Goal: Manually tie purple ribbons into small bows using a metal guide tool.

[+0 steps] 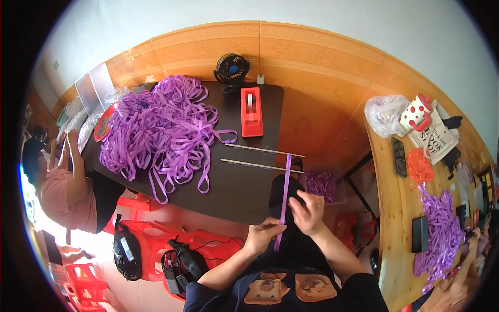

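My left hand [264, 235] is closed in a pinch on a narrow purple ribbon [286, 187], with a short tail hanging below the fingers. The ribbon runs away from me to the free ends of two thin metal rods [254, 164]; whether it loops round them I cannot tell. The rods stick out side by side past the right edge of the dark table [239, 195]. Just right of the ribbon, my right hand [307, 212] has loosely bent fingers held apart, with nothing visible in them. A large tangled heap of purple ribbon [161, 125] covers the table's left part.
A red tape dispenser [252, 114] and a black fan [231, 72] stand at the table's back. Below right is a bin of purple pieces [322, 186]. A wooden table [390, 208] at right bears more ribbon [439, 234]. Red stools [145, 239] stand lower left; other people work at both sides.
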Motion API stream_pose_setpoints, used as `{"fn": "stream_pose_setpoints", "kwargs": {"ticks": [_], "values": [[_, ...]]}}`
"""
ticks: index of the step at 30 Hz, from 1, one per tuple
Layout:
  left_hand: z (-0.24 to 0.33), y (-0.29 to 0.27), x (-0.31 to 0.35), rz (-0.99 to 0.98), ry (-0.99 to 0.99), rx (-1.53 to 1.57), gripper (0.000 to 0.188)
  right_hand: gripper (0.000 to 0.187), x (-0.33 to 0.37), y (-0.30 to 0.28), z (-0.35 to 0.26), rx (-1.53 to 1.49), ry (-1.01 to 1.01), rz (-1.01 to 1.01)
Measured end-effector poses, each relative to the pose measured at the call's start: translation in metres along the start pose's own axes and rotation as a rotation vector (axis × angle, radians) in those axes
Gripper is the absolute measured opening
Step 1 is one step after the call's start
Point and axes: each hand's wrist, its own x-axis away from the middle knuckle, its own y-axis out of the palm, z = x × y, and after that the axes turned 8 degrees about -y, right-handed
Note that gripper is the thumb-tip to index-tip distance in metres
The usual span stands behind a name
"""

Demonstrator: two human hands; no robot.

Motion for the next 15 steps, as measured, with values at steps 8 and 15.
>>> {"fn": "stream_pose_setpoints", "kwargs": {"ticks": [8, 15], "values": [[0.005, 0.003, 0.006, -0.017, 0.056, 0.039, 0.006, 0.025, -0.017, 0.01, -0.002, 0.092, -0.266, -0.057], [0.007, 0.001, 0.009, 0.009, 0.109, 0.08, 0.009, 0.026, -0.012, 0.003, -0.014, 0.102, -0.245, -0.063]]}}
